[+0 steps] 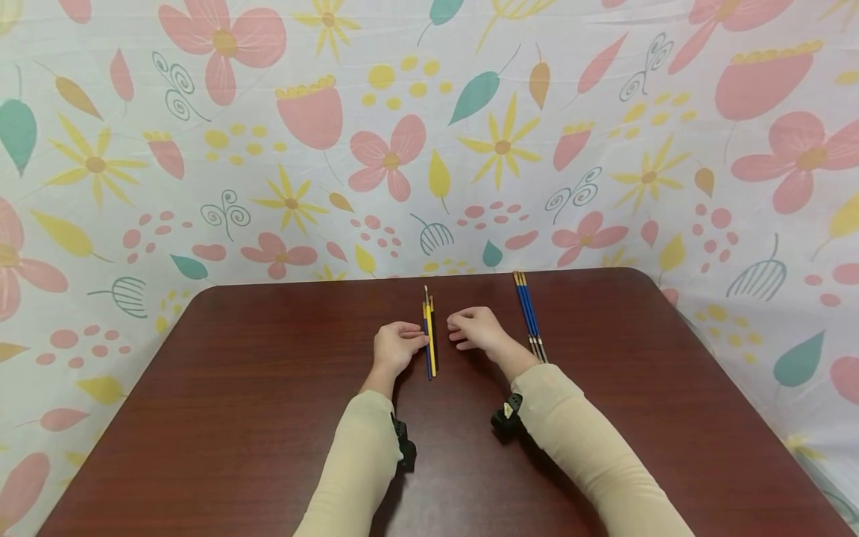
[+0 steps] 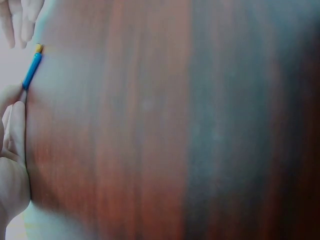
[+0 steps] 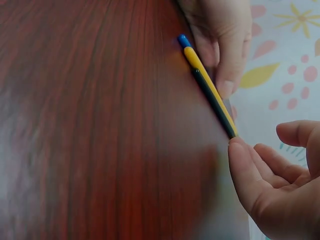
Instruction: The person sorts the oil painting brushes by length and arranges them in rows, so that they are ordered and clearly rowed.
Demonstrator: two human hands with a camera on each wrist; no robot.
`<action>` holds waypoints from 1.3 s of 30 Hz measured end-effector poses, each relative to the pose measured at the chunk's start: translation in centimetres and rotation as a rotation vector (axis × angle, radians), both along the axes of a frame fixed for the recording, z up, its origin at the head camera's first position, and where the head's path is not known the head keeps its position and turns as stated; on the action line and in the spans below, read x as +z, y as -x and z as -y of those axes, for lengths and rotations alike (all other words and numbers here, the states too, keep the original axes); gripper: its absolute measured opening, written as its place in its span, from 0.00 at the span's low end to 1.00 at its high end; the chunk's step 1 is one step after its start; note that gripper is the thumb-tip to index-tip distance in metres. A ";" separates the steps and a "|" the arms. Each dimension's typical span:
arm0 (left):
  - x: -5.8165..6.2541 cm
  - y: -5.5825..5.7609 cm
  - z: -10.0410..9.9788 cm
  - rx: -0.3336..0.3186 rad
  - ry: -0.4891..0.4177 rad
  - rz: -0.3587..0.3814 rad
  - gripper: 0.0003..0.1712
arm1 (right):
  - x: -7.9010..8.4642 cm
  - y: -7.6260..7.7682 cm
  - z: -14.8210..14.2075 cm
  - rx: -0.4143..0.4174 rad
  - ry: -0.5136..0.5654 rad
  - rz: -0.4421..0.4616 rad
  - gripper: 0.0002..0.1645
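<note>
A small group of slim paintbrushes lies lengthwise on the table between the two hands: a yellow brush, a blue brush on its left and a dark-handled brush along its other side. My left hand touches the left side of this group with thumb and fingertips, fingers mostly straight. Just right of the group, my right hand hovers with loosely bent fingers, a small gap from the brushes and nothing in its grasp. The left wrist view shows only the blue brush's gold-tipped end.
A row of blue-handled paintbrushes lies beyond the right hand, partly hidden behind the right wrist. The dark brown table ends at the back against a flower-patterned cloth. Black wrist cameras sit below both sleeves.
</note>
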State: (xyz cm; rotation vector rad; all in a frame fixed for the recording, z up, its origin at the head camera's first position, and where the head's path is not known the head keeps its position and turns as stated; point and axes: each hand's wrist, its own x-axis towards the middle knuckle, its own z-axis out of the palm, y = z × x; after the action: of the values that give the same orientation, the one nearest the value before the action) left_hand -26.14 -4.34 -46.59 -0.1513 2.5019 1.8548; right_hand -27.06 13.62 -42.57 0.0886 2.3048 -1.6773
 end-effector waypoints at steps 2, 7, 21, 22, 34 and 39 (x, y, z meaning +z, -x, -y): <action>-0.1 0.0 0.0 -0.001 -0.001 0.002 0.14 | -0.1 0.1 0.3 0.000 0.020 0.009 0.23; -0.1 0.1 0.1 -0.005 -0.001 0.005 0.14 | -0.3 0.4 1.0 -0.004 0.058 0.030 0.25; 0.3 0.1 0.1 -0.015 0.011 0.012 0.13 | -0.6 1.3 2.4 -0.061 0.145 0.102 0.25; 0.3 0.1 0.1 -0.015 0.010 0.010 0.13 | -0.6 1.3 2.5 -0.066 0.147 0.109 0.25; 0.3 0.2 0.2 -0.020 0.010 0.003 0.13 | -0.8 1.9 2.8 -0.113 0.159 0.154 0.21; 0.2 0.1 0.2 -0.020 0.008 0.005 0.13 | -0.8 2.0 3.0 -0.111 0.135 0.150 0.21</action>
State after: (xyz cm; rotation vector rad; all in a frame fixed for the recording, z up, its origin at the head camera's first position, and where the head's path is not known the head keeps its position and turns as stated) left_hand -26.25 -4.54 -46.36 -0.1311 2.4981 1.8356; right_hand -29.02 10.66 -43.39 0.3079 2.1065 -1.8085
